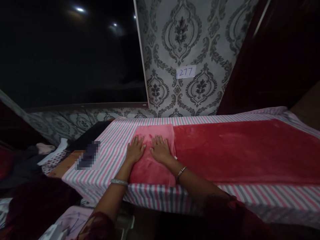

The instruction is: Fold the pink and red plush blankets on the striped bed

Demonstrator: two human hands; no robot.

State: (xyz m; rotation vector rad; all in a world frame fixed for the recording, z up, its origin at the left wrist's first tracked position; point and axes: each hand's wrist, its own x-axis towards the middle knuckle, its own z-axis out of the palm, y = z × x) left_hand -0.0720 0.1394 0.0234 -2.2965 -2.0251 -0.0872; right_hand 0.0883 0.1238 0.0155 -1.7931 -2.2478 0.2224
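A pink folded cloth (156, 131) lies on a table covered with a pink, grey and white striped sheet (112, 146). My left hand (135, 149) lies flat on the cloth's left part, fingers stretched out. My right hand (160, 149) lies flat beside it, fingers spread, pressing on the cloth. Both wrists wear a bangle. A darker red plush cloth (245, 150) is spread over the table to the right, touching the pink one.
A patterned grey wall (182, 40) with a paper label "277" (186, 71) stands behind the table. A dark window is at the left. Clothes and a dotted fabric (53, 156) lie left of the table. A dark red curtain (275, 60) hangs at the right.
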